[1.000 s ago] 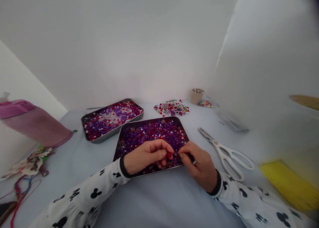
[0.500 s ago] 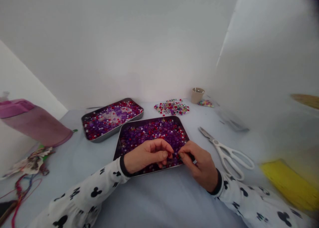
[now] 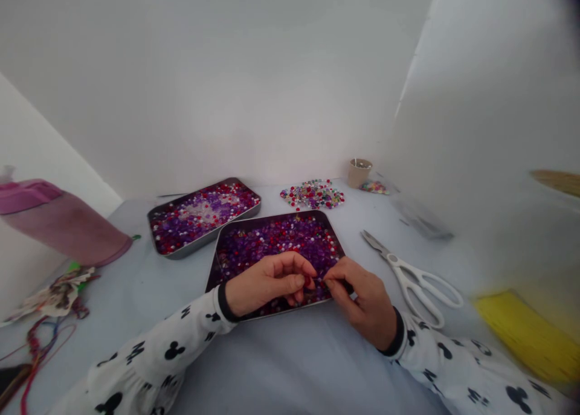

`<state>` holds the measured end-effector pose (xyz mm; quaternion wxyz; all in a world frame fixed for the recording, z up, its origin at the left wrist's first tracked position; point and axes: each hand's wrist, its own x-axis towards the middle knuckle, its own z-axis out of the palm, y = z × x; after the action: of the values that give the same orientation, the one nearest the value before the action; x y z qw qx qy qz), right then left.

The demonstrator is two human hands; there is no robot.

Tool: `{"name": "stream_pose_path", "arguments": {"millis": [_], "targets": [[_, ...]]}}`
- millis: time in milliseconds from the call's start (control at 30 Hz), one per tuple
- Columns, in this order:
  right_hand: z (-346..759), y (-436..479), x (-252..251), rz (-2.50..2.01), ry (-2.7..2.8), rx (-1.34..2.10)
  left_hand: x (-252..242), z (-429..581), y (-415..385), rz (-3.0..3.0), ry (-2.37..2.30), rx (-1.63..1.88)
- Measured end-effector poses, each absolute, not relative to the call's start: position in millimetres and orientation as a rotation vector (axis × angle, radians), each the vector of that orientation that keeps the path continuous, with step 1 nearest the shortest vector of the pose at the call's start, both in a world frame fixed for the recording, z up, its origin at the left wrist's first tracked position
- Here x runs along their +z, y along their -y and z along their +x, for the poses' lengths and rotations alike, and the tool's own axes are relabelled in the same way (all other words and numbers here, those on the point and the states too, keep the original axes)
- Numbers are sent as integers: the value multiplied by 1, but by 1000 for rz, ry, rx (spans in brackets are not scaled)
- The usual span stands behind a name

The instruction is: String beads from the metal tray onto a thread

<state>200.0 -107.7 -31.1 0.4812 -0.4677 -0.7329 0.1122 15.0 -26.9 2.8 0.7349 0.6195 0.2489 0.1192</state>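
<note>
Both hands are over the front edge of a dark metal tray (image 3: pixel 216 264) full of purple, red and white beads (image 3: pixel 290 237). In my left hand (image 3: pixel 272 282), thumb and fingers close on a small red bead (image 3: pixel 308 281). My right hand (image 3: pixel 362 300) is a short gap away at the tray's right front corner, thumb and index finger pinched together. Whatever that pinch holds is too small to make out. Just right of my right hand lie white-handled scissors (image 3: pixel 410 276), blades pointing away to the left.
A second bead tray (image 3: pixel 181 253) stands behind at left. Loose beads (image 3: pixel 312 194) form a pile at the back, near a small tan cup (image 3: pixel 359 173). A pink bottle (image 3: pixel 67 221) and tangled cords (image 3: pixel 40 342) are at left; a yellow packet (image 3: pixel 530 333) lies at right.
Hardly anything differs. Both hands keep their places over the tray, with only slight finger movement.
</note>
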Motion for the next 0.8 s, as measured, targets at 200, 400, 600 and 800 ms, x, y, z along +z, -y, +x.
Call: {"name": "stream_pose_path", "arguments": {"millis": [200,400,600,800], "targets": [[200,107,-33,-1124,1790,275,3,16,28,1345,-569,274],[200,107,-34,-1125,1791,269,4,16,28,1343,-575,276],[200,108,-33,-1109,1824,232,5,16,29,1362,-596,271],[199,107,-35,-1059,1874,170,3,21,33,1392,-636,320]]}}
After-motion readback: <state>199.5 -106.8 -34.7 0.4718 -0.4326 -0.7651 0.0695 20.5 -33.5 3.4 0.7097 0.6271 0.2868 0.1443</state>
